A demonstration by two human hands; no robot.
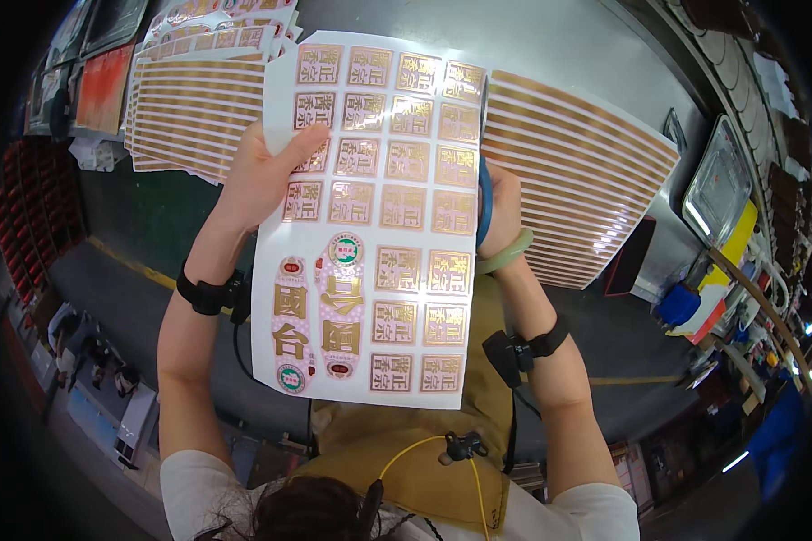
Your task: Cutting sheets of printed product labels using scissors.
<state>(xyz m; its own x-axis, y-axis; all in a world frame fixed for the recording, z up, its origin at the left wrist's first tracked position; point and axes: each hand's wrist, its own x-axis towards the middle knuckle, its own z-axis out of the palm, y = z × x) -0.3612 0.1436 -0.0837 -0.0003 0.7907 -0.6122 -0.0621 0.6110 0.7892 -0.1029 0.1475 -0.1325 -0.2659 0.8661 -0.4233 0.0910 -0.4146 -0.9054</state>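
A glossy white rectangular sheet of gold square stickers (pixel 370 221) hung between the person's hands, its long axis running from above the grey metal worktop (pixel 550 41) past the near edge toward the lap. It lay right of the left hand (pixel 266 171), which pinched its left edge, thumb in front, other fingers hidden. The right hand (pixel 503 209), just beside the right edge, was curled around a blue loop handle (pixel 485 203), partly hidden. Two rounded pink labels filled the sheet's lower left; its lower corners hung free.
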